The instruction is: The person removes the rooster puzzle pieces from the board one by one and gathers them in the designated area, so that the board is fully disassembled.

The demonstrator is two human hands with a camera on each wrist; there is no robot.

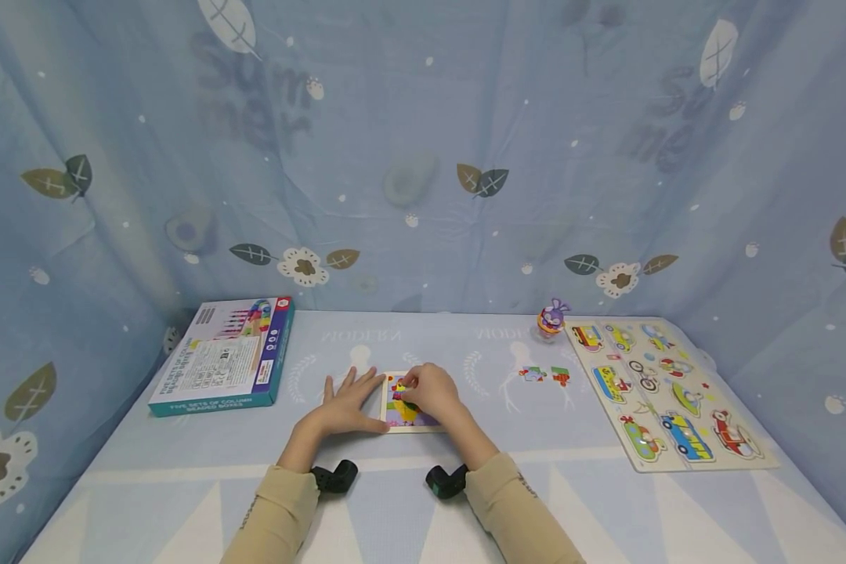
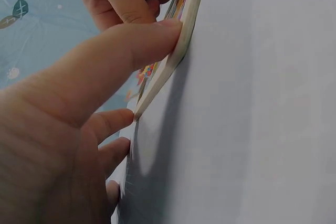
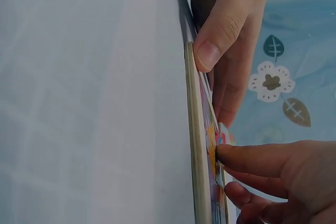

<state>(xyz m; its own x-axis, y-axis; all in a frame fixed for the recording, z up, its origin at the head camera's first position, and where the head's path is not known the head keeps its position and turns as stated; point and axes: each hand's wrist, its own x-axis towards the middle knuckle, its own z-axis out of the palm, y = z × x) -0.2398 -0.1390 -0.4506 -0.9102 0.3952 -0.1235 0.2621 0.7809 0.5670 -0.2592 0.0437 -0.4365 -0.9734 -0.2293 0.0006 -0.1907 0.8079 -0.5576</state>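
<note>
A small jigsaw board (image 1: 412, 429) with a pale wooden rim and a colourful picture lies in front of the person. The left hand (image 1: 344, 409) is spread flat at its left side, and the left thumb (image 2: 157, 40) presses on the near corner of the rim. Over the picture, the right hand (image 1: 433, 392) pinches a colourful puzzle piece (image 3: 223, 135) between thumb and fingertips. That piece stands slightly tilted from the board in the right wrist view; its shape is mostly hidden. Two loose puzzle pieces, one bluish (image 1: 533, 374) and one red-green (image 1: 560, 376), lie to the right.
A flat boxed toy (image 1: 225, 356) lies at the left. At the right is a large wooden vehicle puzzle board (image 1: 666, 395), with a small purple rabbit-eared figure (image 1: 552, 319) near its back corner. A blue patterned curtain (image 1: 423, 235) rises behind the table.
</note>
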